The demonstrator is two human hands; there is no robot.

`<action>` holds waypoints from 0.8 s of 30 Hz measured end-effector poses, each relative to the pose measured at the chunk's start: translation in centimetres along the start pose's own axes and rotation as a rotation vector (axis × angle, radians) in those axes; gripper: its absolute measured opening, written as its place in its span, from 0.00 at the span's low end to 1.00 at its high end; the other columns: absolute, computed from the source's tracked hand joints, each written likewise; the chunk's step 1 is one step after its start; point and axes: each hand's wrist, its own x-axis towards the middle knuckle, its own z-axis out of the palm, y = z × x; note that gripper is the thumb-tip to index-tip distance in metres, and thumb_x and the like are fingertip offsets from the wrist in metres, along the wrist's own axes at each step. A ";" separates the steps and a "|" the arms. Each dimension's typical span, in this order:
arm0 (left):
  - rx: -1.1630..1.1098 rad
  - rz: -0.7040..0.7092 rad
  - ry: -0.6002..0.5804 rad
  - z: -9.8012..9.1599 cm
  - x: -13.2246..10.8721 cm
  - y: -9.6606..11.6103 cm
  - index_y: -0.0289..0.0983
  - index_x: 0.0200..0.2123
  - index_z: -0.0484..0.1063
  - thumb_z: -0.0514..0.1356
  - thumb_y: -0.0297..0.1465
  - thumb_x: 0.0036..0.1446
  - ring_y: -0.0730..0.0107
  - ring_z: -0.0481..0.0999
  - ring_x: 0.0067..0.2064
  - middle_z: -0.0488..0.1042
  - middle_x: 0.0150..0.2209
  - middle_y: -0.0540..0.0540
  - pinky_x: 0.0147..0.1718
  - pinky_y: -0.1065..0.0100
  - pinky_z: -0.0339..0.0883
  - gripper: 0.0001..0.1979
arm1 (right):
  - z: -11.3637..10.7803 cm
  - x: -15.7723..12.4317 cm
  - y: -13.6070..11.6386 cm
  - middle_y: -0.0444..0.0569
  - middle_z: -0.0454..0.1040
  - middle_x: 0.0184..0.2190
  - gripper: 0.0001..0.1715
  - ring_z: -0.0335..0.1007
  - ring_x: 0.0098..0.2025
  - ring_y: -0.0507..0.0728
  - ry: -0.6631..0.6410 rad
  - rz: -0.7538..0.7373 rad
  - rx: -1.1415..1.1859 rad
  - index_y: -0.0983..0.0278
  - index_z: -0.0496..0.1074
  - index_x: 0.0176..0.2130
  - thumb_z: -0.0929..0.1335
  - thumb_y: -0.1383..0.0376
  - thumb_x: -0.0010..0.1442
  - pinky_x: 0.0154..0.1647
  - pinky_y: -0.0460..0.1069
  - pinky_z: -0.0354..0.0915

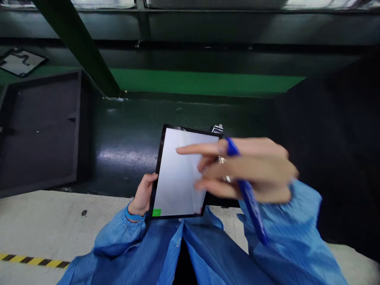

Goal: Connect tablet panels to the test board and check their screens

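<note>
A black-edged display panel (181,174) with a lit white screen is tilted in front of me, a small green patch glowing in its lower left corner. My left hand (144,194) is closed on its left edge, thumb on the front rim. Over the right side of the screen, my right hand (252,170) is blurred by motion. Its index finger points left across the screen; whether it touches the glass I cannot tell. A blue pen (251,209) is held between the fingers of that hand, slanting down to the right. Part of the panel's right edge is hidden behind it.
A metal clip-like piece (217,128) shows behind the panel's top right corner. On the left stands a black tray (41,130), with another panel (22,62) beyond it. A green post (80,47) rises from the dark green bench (127,118). Large black surfaces (332,138) fill the right.
</note>
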 end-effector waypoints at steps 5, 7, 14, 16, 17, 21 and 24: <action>0.070 0.000 0.077 0.8 -0.4 0.0 0.38 0.23 0.74 0.61 0.34 0.41 0.47 0.83 0.42 0.80 0.25 0.47 0.41 0.58 0.77 0.06 | 1.4 1.7 5.0 0.42 0.77 0.32 0.07 0.78 0.33 0.55 0.383 0.206 0.171 0.59 0.72 0.35 0.73 0.61 0.63 0.37 0.51 0.78; 0.042 -0.008 0.103 0.6 -0.6 0.3 0.39 0.22 0.73 0.62 0.35 0.42 0.48 0.83 0.41 0.78 0.22 0.48 0.41 0.57 0.77 0.05 | 1.7 0.9 6.3 0.48 0.77 0.47 0.30 0.78 0.49 0.60 0.281 0.194 0.239 0.59 0.67 0.54 0.77 0.59 0.56 0.52 0.56 0.76; -0.046 0.051 0.104 -0.7 -0.4 0.8 0.40 0.21 0.73 0.62 0.34 0.46 0.46 0.81 0.49 0.80 0.26 0.48 0.45 0.56 0.78 0.05 | 1.6 -0.9 9.4 0.51 0.74 0.57 0.53 0.74 0.57 0.63 0.128 0.168 0.223 0.55 0.51 0.69 0.75 0.47 0.55 0.59 0.60 0.71; -0.055 0.116 0.102 -0.7 -0.6 0.9 0.41 0.19 0.72 0.64 0.32 0.49 0.49 0.82 0.48 0.80 0.24 0.50 0.44 0.60 0.79 0.09 | 1.9 -1.0 10.3 0.50 0.77 0.53 0.43 0.76 0.54 0.61 0.222 0.201 0.338 0.55 0.54 0.67 0.70 0.44 0.61 0.59 0.58 0.71; -0.053 0.142 0.105 -0.5 -0.7 1.0 0.41 0.19 0.72 0.64 0.30 0.51 0.51 0.82 0.48 0.80 0.25 0.51 0.43 0.61 0.79 0.09 | 2.2 -1.1 10.7 0.50 0.77 0.52 0.39 0.77 0.53 0.60 0.256 0.233 0.376 0.55 0.56 0.66 0.68 0.44 0.64 0.59 0.58 0.71; -0.040 0.240 0.183 0.9 -1.3 1.7 0.42 0.25 0.77 0.63 0.25 0.55 0.57 0.80 0.52 0.82 0.30 0.54 0.44 0.66 0.78 0.09 | 3.7 -1.6 11.9 0.51 0.77 0.53 0.33 0.76 0.55 0.60 0.308 0.389 0.391 0.57 0.57 0.63 0.64 0.44 0.67 0.61 0.61 0.70; 0.014 0.323 0.286 1.8 -1.4 1.9 0.42 0.29 0.79 0.64 0.22 0.54 0.56 0.77 0.57 0.83 0.35 0.57 0.45 0.67 0.78 0.08 | 4.4 -1.9 12.5 0.51 0.77 0.52 0.33 0.76 0.54 0.60 0.325 0.417 0.372 0.59 0.57 0.62 0.64 0.44 0.67 0.62 0.61 0.68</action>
